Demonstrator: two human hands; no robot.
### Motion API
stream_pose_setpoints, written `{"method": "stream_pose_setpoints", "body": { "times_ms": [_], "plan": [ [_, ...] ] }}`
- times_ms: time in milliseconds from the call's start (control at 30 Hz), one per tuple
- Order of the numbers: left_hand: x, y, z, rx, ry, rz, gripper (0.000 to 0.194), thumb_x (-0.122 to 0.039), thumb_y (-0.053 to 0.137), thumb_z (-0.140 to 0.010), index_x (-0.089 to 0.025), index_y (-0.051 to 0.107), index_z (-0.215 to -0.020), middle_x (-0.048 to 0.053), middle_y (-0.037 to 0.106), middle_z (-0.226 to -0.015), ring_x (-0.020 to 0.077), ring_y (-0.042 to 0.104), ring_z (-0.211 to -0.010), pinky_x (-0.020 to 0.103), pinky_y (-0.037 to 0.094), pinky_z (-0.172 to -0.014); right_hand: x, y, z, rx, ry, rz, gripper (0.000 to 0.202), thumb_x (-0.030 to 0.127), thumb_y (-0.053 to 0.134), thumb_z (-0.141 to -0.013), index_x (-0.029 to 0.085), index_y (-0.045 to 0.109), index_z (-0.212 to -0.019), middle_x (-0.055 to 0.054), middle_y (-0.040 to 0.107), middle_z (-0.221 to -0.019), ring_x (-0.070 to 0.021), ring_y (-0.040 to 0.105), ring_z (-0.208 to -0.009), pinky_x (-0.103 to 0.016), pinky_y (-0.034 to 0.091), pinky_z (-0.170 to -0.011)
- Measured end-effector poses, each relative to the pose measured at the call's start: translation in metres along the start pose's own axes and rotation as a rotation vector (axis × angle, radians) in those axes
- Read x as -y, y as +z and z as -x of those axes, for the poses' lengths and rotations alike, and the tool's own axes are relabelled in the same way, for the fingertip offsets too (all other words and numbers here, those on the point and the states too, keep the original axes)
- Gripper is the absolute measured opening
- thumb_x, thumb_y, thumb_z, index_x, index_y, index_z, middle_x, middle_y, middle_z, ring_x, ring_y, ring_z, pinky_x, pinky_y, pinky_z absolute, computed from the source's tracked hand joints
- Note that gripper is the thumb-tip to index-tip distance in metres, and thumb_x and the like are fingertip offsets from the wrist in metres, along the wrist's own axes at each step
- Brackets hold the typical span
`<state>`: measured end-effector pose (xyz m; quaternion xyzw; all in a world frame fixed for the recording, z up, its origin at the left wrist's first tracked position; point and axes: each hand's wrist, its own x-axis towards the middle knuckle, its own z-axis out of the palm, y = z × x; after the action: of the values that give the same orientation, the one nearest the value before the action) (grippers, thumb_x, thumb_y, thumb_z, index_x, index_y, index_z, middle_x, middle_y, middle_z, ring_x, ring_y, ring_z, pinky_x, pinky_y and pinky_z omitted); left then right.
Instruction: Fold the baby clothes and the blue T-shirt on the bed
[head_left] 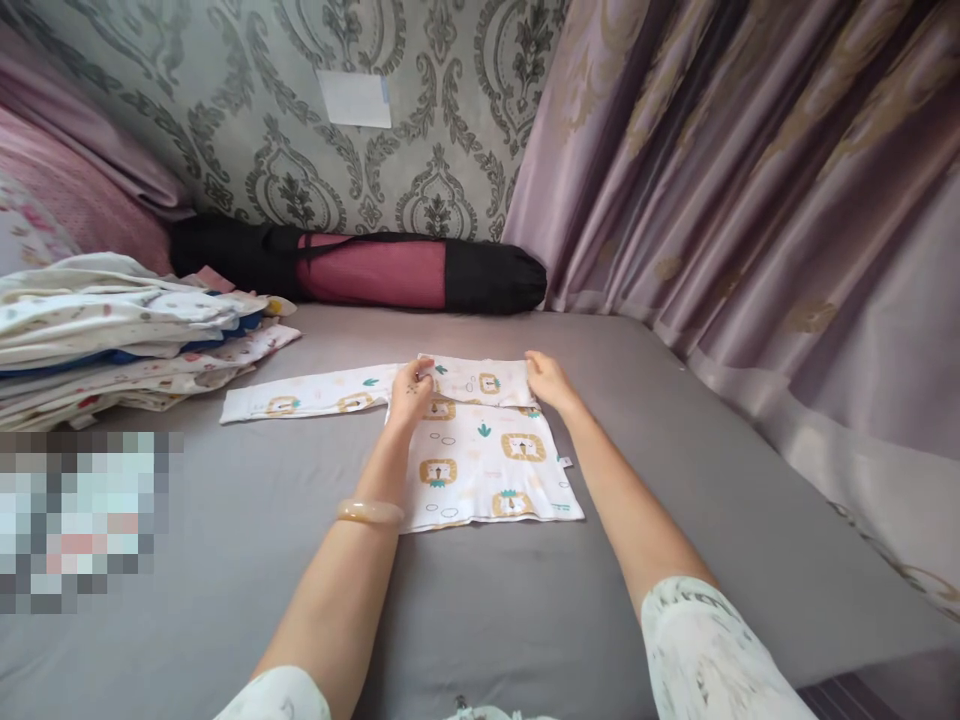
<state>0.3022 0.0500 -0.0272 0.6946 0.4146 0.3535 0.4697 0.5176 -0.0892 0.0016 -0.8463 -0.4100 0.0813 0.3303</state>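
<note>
A small white long-sleeved shirt (480, 470) with a lion-face print lies flat on the grey sheet in front of me. One sleeve stretches out to the left, while the other lies folded across the top of the body. My left hand (412, 388) is closed on the cloth at the upper left, where the sleeve meets the body. At the folded sleeve's right end, my right hand (549, 380) pinches the edge of the fabric. A bangle (369, 512) circles my left wrist. A small white tag sticks out from the shirt's right side.
Piled clothes (112, 320) lie at the left on the grey sheet (247, 560). A long black and dark pink bag (375, 268) lies along the patterned wall. Purple curtains (712, 180) hang down the right side. A blurred patch covers something at lower left.
</note>
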Motion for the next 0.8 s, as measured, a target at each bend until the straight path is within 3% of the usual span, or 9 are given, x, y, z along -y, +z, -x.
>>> {"method": "stream_pose_setpoints", "body": {
  "times_ms": [133, 233, 400, 667, 800],
  "plan": [
    [0.004, -0.003, -0.001, -0.004, -0.002, -0.133, 0.046, -0.012, 0.048, -0.074, -0.014, 0.067, -0.116, 0.007, 0.070, -0.096, 0.0209, 0.064, -0.087, 0.032, 0.050, -0.086, 0.016, 0.021, 0.018, 0.203, -0.073, 0.328, 0.059, 0.036, 0.028, -0.100, 0.007, 0.031, -0.152, -0.015, 0.020, -0.162, -0.0242, 0.013, -0.151, -0.045, 0.009, -0.122],
    [0.008, -0.002, -0.003, -0.005, 0.045, -0.257, 0.046, -0.010, 0.045, -0.076, -0.015, 0.066, -0.117, 0.010, 0.067, -0.113, 0.0242, 0.061, -0.109, 0.035, 0.044, -0.100, 0.022, 0.030, 0.025, 0.255, -0.064, 0.459, 0.069, 0.047, 0.020, -0.101, 0.005, 0.019, -0.156, -0.013, 0.007, -0.164, -0.0229, 0.001, -0.152, -0.045, -0.001, -0.122],
    [0.015, 0.001, -0.004, 0.021, 0.147, -0.433, 0.050, -0.005, 0.045, -0.074, -0.013, 0.062, -0.120, 0.015, 0.062, -0.125, 0.0263, 0.056, -0.120, 0.036, 0.040, -0.106, 0.012, 0.041, 0.024, 0.236, -0.006, 0.498, 0.077, 0.056, 0.015, -0.099, 0.004, 0.013, -0.156, -0.013, 0.004, -0.164, -0.0235, 0.001, -0.152, -0.042, 0.001, -0.121],
    [0.021, 0.002, -0.002, 0.055, 0.274, -0.542, 0.046, -0.006, 0.043, -0.079, -0.009, 0.057, -0.123, 0.018, 0.060, -0.119, 0.0277, 0.055, -0.116, 0.041, 0.041, -0.104, 0.003, 0.050, 0.023, 0.204, 0.022, 0.476, 0.083, 0.060, 0.016, -0.098, 0.000, 0.013, -0.155, -0.017, 0.006, -0.164, -0.0256, 0.004, -0.151, -0.042, 0.004, -0.121],
    [0.020, 0.003, -0.001, 0.085, 0.274, -0.596, 0.041, -0.006, 0.043, -0.082, -0.011, 0.057, -0.120, 0.017, 0.059, -0.117, 0.0277, 0.054, -0.114, 0.040, 0.041, -0.101, 0.007, 0.047, 0.021, 0.234, 0.043, 0.472, 0.083, 0.059, 0.018, -0.098, -0.001, 0.013, -0.155, -0.017, 0.008, -0.164, -0.0274, 0.006, -0.151, -0.043, 0.006, -0.121]
  ]
}}
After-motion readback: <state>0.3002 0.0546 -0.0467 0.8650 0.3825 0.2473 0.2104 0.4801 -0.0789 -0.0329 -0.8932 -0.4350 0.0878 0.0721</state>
